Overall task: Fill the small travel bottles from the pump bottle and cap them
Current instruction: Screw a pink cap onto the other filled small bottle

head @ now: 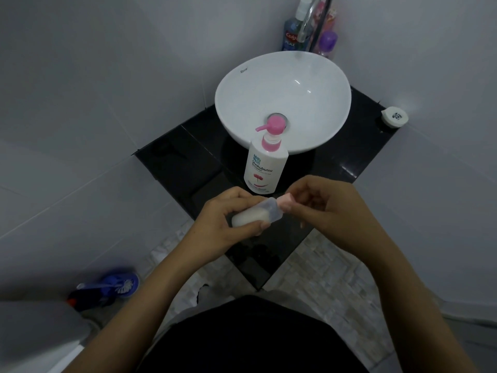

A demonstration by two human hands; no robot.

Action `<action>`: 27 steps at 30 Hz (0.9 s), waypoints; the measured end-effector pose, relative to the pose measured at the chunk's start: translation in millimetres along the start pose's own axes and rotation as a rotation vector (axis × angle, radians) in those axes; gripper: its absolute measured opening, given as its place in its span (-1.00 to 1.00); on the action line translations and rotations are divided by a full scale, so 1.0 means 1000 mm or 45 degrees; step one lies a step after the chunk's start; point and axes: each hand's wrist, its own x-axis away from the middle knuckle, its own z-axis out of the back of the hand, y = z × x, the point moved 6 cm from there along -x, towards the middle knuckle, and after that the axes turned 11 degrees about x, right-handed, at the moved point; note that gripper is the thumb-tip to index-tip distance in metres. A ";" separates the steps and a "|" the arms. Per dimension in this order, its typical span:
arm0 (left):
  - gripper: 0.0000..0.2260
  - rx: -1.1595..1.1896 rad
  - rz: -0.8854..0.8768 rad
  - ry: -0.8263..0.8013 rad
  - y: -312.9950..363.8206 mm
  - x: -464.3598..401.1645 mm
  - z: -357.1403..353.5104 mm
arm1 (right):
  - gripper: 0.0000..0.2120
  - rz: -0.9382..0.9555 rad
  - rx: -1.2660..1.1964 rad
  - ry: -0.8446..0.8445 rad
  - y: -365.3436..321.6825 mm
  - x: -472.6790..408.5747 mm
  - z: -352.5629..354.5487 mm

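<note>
A white pump bottle (265, 164) with a pink pump head stands on the black counter (188, 157), just in front of the sink bowl. Below it, my left hand (226, 224) grips a small clear travel bottle (255, 215) lying almost sideways, partly filled with white liquid. My right hand (328, 208) pinches a pink cap (286, 203) at the bottle's mouth, and the fingers hide most of the cap. Whether the cap is seated on the neck cannot be told.
A white round sink bowl (317, 74) sits on the counter with a chrome tap (309, 20) behind it. Mouthwash and other bottles (291, 36) stand at the back corner. A white round container (394, 117) rests at the counter's right corner. A blue toilet brush (113, 285) lies on the floor left.
</note>
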 end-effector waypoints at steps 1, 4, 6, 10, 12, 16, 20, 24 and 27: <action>-0.67 0.019 0.006 0.000 0.001 0.000 0.000 | -0.78 -0.029 0.010 0.025 0.002 -0.001 0.000; -0.67 0.021 0.008 -0.001 0.002 0.000 0.000 | -0.78 -0.004 -0.031 0.039 0.001 0.000 0.003; -0.67 0.017 0.011 -0.004 0.003 0.000 0.000 | -0.76 0.052 -0.051 -0.010 -0.001 0.001 0.003; -0.68 0.015 0.001 -0.007 0.005 0.000 0.000 | -0.84 -0.031 -0.055 -0.014 0.003 0.000 -0.001; -0.68 0.007 0.005 -0.007 0.004 0.000 0.000 | -0.81 -0.053 -0.081 0.020 0.004 0.001 -0.001; -0.68 0.021 0.020 0.005 0.003 -0.001 0.001 | -0.77 0.037 -0.127 -0.058 0.002 0.003 -0.002; -0.67 0.024 0.014 -0.007 0.003 0.000 0.001 | -0.75 -0.076 -0.114 -0.008 0.005 0.001 -0.005; -0.69 0.045 0.026 0.009 0.004 -0.001 0.001 | -0.73 -0.029 -0.188 -0.023 0.004 0.003 -0.002; -0.69 0.016 0.020 0.004 0.004 -0.002 0.001 | -0.83 -0.030 -0.185 -0.044 0.006 0.002 -0.004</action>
